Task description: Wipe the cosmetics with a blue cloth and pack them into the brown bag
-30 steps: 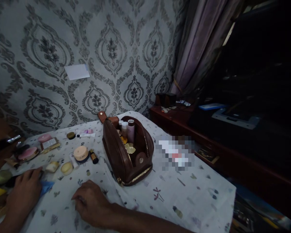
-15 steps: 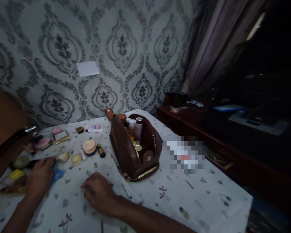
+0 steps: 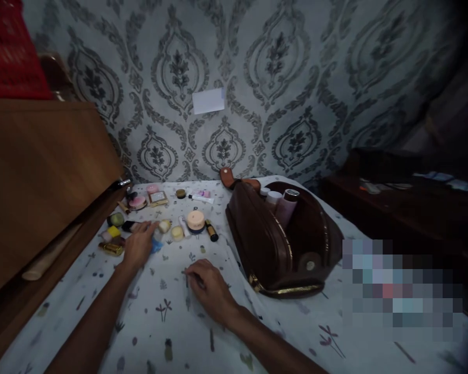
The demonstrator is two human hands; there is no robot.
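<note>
We judge the step in hand to be a reach among the cosmetics: the left hand (image 3: 139, 245) is down on the cloth (image 3: 195, 337), a black item (image 3: 129, 225) at its 11 o'clock and a blue packet (image 3: 156, 246) just beside it at 3. Whether its fingers are closed on either, we cannot tell. The right hand (image 3: 210, 285), well apart at the left's 4 o'clock, is loosely curled; we see nothing in it, though its palm is hidden. At its 2 o'clock the brown bag (image 3: 244, 239) gapes unzipped, with 3 capped bottles (image 3: 286, 210) inside. The next move, we think, calls for a light pinch on 1 small piece, without knocking the yellow pot (image 3: 177, 232) or the jar (image 3: 195, 221).

Of writing, we can read little. The jar's side bears faint print, too small for us; the red bag (image 3: 17, 57) at the view's 10 o'clock carries lettering too dim to make out.
</note>
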